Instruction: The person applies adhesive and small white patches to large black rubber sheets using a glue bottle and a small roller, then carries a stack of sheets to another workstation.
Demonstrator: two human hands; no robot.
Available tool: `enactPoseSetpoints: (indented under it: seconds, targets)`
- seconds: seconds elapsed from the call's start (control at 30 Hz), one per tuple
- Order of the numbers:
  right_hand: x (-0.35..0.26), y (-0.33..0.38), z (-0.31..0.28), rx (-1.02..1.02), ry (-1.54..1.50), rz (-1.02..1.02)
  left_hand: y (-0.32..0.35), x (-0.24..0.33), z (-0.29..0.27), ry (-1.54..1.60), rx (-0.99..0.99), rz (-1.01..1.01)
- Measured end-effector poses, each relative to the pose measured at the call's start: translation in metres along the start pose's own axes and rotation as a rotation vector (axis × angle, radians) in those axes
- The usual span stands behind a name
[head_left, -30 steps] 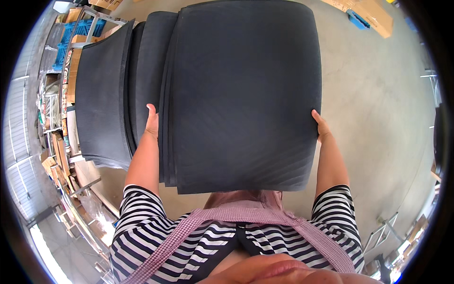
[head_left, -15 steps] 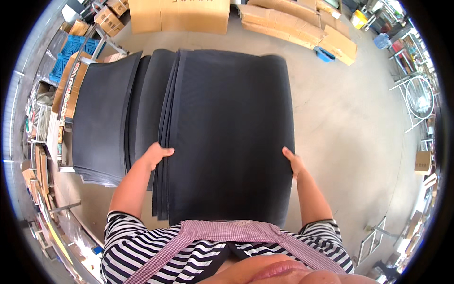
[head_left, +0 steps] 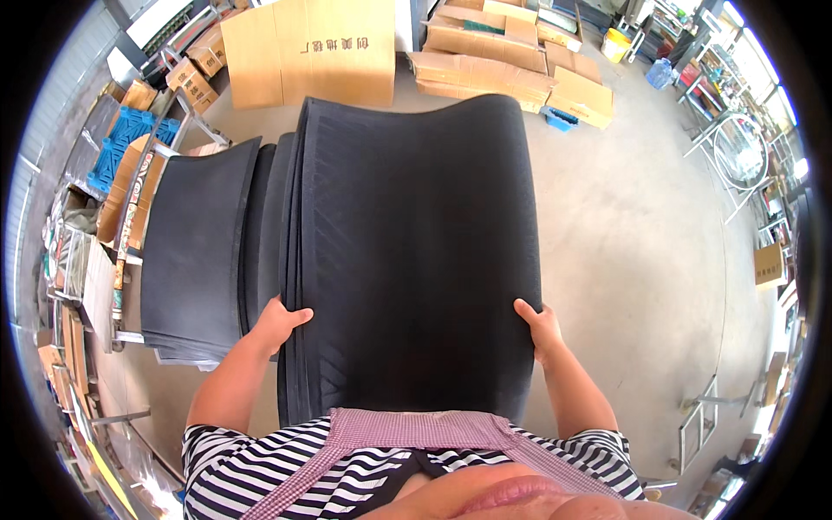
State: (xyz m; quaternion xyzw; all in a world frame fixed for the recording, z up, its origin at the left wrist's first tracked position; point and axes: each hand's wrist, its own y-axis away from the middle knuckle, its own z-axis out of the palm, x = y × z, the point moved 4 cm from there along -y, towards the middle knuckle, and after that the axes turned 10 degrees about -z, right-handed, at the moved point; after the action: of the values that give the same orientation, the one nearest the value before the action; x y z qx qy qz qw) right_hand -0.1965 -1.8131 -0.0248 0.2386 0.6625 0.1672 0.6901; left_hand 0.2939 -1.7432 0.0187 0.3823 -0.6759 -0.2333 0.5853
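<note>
Black sheets now bowed deeper, matte, layered; hands gripping both side edges.

Matt rubbery sheets, cloth apron, smooth floor

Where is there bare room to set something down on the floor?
Bare floor lies between the right hand, holding black sheets, and the carton at the right edge. The left is crowded: other sheets, then blue plastic. Cardboard crowds the far side.
</note>
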Motion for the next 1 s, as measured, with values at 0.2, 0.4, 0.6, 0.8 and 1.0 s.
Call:
enactPoseSetpoints:
  seconds: [0.2,0.4,0.6,0.8,1.0]
  targets:
    - [-0.052,0.104,-0.022,-0.015,-0.019,-0.335,0.093,0.008,-0.024,-0.003,0.107,0.231]
    - [-0.043,0.276,-0.027,0.183,-0.140,-0.673,0.157,0.017,-0.041,0.116,-0.281,0.526]
    - [0.063,0.509,0.012,0.622,-0.286,-0.851,0.192,0.008,-0.047,-0.100,-0.584,0.661]
    - [0.120,0.679,0.091,0.887,-0.343,-0.899,0.231,0.009,-0.049,-0.148,-0.961,0.789]
    - [0.137,0.813,0.262,1.332,-0.391,-0.859,0.299,0.050,-0.059,-0.312,-1.403,0.744]
